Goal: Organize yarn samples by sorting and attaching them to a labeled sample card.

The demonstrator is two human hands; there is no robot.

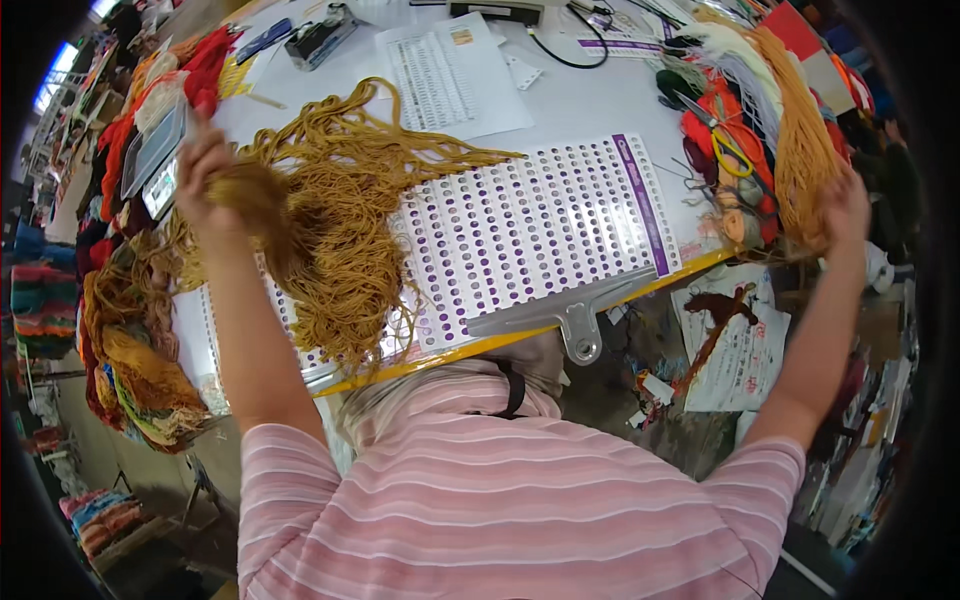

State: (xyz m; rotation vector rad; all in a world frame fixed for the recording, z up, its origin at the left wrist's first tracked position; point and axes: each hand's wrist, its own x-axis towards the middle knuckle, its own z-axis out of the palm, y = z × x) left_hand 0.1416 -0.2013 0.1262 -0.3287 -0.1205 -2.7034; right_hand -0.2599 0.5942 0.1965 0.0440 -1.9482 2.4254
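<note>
Item: ochre yarn [340, 230], one large loose heap, strands looped and wavy. Location: left half of the white surface [570, 105], overlying the left part of a spotted sheet [540, 230], white, with rows of round dark-purple spots and a purple strip near its right end.

Left hand [205, 185]: closed on a gathered bunch of the ochre yarn, at the heap's upper left; blurred.

Right hand [845, 208]: well apart from the left, at the lower end of a peach-orange hank [790, 120] along the surface's right side. Fingers blurred and partly turned away; whether they grip the strands or only touch them cannot be told.

Adjacent stock: scissors [732, 155], yellow-handled, lying on mixed yarns just left of the hank; printed page [430, 75], above the heap; clear plastic box [155, 150], near the left hand; red yarn [210, 70], upper left; metal clip [580, 325], at the near edge of the surface.

Step in hand, as judged: gathering and handling the ochre yarn with the left hand, the right attending to the other hank.

Next move, as judged: calls for a firm hold on the bunch and care that loose loops do not snag or tangle.
</note>
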